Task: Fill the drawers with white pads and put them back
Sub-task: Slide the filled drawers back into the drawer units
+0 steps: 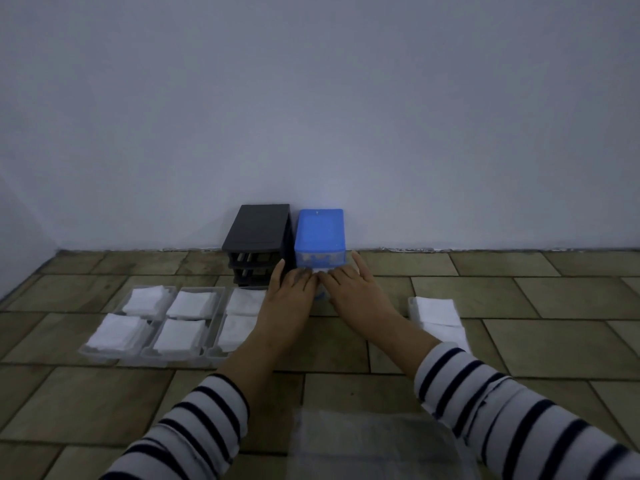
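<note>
hands at the blue drawer unit, floor by the wall

left hand [294,289]: fingers stretched forward and lying flat against the front of a clear drawer [322,292] low in the blue unit [320,237]; nothing gripped. thumb spread out to the left.

right hand [349,285]: fingers straight, also pressed on that drawer front, fingertips meeting those of the left hand. the drawer is mostly hidden behind both hands; how far in it sits cannot be told.

blue unit: upright against the wall, a clear drawer showing under its lid.

black unit [258,237]: just left of the blue one, touching or nearly so; open slots in front, no drawers in them.

three clear drawers [152,320]: side by side on the tiled floor [519,306] left of the hands, each holding two stacks of white pads [188,304].

loose pad pile [438,315]: on the floor to the right of the right forearm.

striped sleeves [519,403]: on both arms.

clear plastic bag [363,441]: near bottom edge, blurred.
</note>
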